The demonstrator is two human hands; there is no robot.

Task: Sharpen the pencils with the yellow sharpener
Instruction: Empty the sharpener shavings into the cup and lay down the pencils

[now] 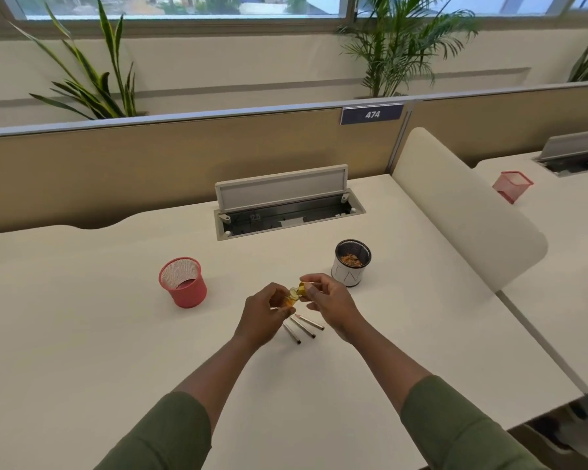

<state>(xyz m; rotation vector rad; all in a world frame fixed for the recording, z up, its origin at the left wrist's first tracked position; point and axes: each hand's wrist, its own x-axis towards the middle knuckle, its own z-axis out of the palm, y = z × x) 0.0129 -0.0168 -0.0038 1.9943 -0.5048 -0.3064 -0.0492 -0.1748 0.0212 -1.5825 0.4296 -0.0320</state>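
Observation:
My left hand (pixel 268 313) grips the clear amber body of the yellow sharpener (pixel 290 299) above the white desk (pixel 116 334). My right hand (pixel 326 298) pinches the sharpener's yellow cap end (pixel 302 288), which sits tilted against the body. Three short pencils (pixel 302 328) lie side by side on the desk just below and between my hands, partly hidden by my left fingers.
A red mesh cup (pixel 183 281) stands left of my hands. A black mesh cup (pixel 352 262) with a white wrap holds shavings to the right. An open cable tray (pixel 287 212) lies behind. A cream divider (pixel 469 212) bounds the right side, with a pink mesh cup (pixel 511 185) beyond.

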